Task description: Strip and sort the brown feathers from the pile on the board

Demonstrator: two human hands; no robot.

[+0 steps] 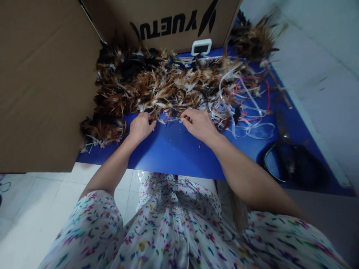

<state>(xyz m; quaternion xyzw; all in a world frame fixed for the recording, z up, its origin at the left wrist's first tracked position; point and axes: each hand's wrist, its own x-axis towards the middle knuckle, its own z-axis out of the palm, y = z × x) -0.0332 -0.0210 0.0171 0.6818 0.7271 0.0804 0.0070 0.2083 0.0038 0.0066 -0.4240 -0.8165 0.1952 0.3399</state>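
A wide heap of brown, black and white feathers (168, 84) covers the far part of a blue table (174, 149). My left hand (141, 127) is at the heap's near edge, fingers curled and closed on feathers, with the fingertips partly hidden. To its right, my right hand (200, 124) has thumb and forefinger pinched together at the pale ends of feathers along the same edge. Between the hands lie thin whitish feather ends and a bit of red string. Beside the right hand is a tangle of white and red ribbons (249, 112).
Large black-handled scissors (288, 157) lie at the right. A small white digital display (201, 47) stands before a printed cardboard box (168, 22). A cardboard panel (45, 86) borders the left. More feather bundles lie at the left front (103, 130) and far right (254, 39).
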